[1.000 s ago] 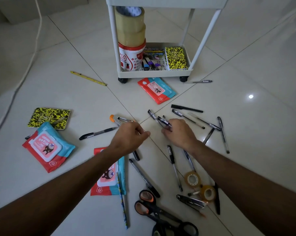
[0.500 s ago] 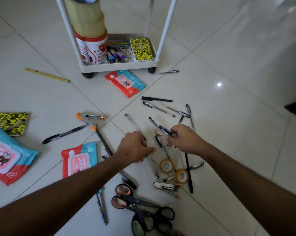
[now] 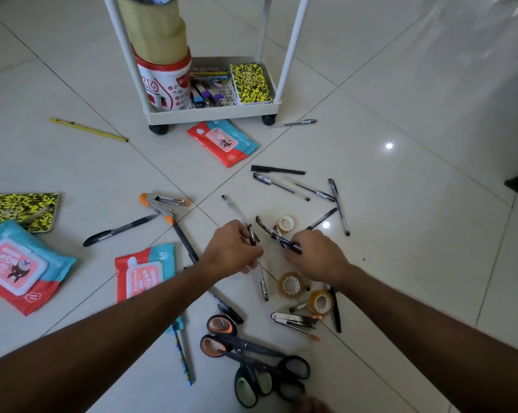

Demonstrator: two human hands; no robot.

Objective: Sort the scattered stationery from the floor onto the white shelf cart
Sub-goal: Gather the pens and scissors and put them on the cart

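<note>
Pens, tape rolls, scissors and wipe packs lie scattered on the tiled floor. My left hand (image 3: 232,251) is low over the middle of the pile and pinches a thin clear pen (image 3: 253,236). Just to its right, my right hand (image 3: 314,257) grips a bunch of dark pens (image 3: 281,238) whose tips stick out to the upper left. The white shelf cart (image 3: 210,114) stands at the top; its bottom tray holds a red and white tub, pens and a yellow speckled notebook (image 3: 250,83).
Several pens (image 3: 296,187) lie above my hands, tape rolls (image 3: 290,284) and a stapler (image 3: 296,320) below them, scissors (image 3: 251,353) nearest me. Wipe packs (image 3: 222,141) lie by the cart and at the left, beside a second speckled notebook (image 3: 16,210) and a yellow ruler (image 3: 88,129).
Both hands have moved from the upper pens down toward the tape rolls. The right hand has kept its bunch of pens; the left hand now pinches a pen.
</note>
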